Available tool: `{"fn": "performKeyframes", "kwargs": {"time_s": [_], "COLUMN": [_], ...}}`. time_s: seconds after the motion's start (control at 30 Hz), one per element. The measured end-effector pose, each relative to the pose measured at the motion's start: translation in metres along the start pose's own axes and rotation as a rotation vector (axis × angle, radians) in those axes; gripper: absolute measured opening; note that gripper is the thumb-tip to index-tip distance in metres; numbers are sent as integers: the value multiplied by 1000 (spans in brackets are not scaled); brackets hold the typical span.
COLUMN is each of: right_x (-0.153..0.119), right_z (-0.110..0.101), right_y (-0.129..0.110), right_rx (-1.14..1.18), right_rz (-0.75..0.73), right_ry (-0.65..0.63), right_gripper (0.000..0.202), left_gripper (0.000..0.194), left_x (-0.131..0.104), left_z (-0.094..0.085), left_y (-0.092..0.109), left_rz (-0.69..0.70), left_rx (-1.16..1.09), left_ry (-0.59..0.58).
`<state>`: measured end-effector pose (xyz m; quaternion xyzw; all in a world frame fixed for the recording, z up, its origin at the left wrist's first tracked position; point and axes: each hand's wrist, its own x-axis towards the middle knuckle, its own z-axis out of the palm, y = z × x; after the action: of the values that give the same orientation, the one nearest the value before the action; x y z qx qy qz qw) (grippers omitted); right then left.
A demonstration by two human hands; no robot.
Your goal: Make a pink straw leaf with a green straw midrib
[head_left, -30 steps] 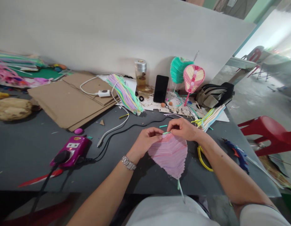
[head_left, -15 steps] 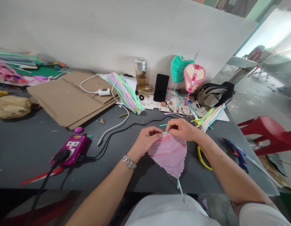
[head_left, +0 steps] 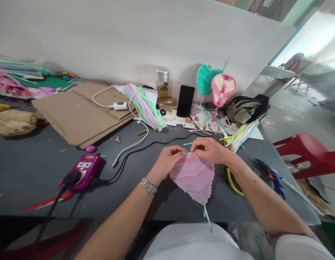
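Note:
A pink and lilac leaf-shaped fan (head_left: pixel 194 179) covered in rows of pipe cleaner lies in front of me, its point and thin stick (head_left: pixel 208 217) towards my body. Along its far edge runs a short light-green pipe cleaner (head_left: pixel 190 153). My left hand (head_left: pixel 169 161) pinches the left end of this green piece, thumb and forefinger pressed together. Close beside it, my right hand (head_left: pixel 210 148) is closed on the same piece, its fingertips at the fan's edge. Another green snippet (head_left: pixel 187 144) rests just beyond my hands.
A yellow pipe cleaner (head_left: pixel 233 183) and a blue glue gun (head_left: pixel 274 177) lie to the right. Pipe cleaner bundles (head_left: pixel 147 108), a phone (head_left: pixel 185 101), a jar (head_left: pixel 162 85) and two finished fans (head_left: pixel 223 88) stand behind. Left are cardboard (head_left: pixel 72 115), a purple power socket (head_left: pixel 82 171) and red-handled scissors (head_left: pixel 48 201).
Both hands keep their pinch at the fan's far edge, with barely any finger movement. The fan has shifted very slightly left in view.

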<state>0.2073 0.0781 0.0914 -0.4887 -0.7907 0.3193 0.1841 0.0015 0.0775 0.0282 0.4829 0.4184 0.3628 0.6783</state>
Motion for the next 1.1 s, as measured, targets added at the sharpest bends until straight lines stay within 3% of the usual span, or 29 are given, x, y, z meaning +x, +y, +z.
{"fn": "performKeyframes", "kwargs": {"time_s": [0.53, 0.83, 1.1], "right_x": [4, 5, 5], "right_z": [-1, 1, -5], "right_y": [1, 3, 4], "right_rx": [-6, -6, 18], "right_rz": [-6, -3, 19], "right_ry": [-23, -17, -32], "right_gripper": [23, 21, 22], "left_gripper": [22, 21, 20], "left_x": [0, 2, -1], "left_z": [1, 2, 4], "left_y": [-3, -4, 0], "left_rz": [-43, 23, 17], "left_rx": [-48, -27, -22], "left_ry": [8, 48, -5]}}
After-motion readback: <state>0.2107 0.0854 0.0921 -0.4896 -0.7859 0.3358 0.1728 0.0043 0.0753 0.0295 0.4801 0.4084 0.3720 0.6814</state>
